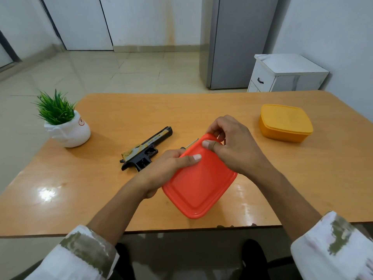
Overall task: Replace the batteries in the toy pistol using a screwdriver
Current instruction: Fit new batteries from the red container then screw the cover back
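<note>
A red container [201,184], lid fitted, is held in both hands over the near middle of the tabletop [302,178]. Whether its base rests on the surface cannot be told.

The left hand [171,166] is clasped round the container's left side, with the thumb laid flat across the lid. The right hand [234,146] is closed on the container's far corner: the thumb is pressed on the lid's edge and the fingers are curled over the far rim.

The toy pistol [147,150] is found lying flat on its side to the left of the red container, apart from it and untouched by either hand, its barrel directed away and to the right. The screwdriver [190,143] is seen just beyond the container's far left edge. Only its thin shaft and a short dark part of the handle are shown; the rest is hidden behind the left hand.

A yellow container [285,123], lid closed, is noted well to the right of the red container and farther off. A potted plant [64,122] in a white pot is noted well to the left, past the pistol.
</note>
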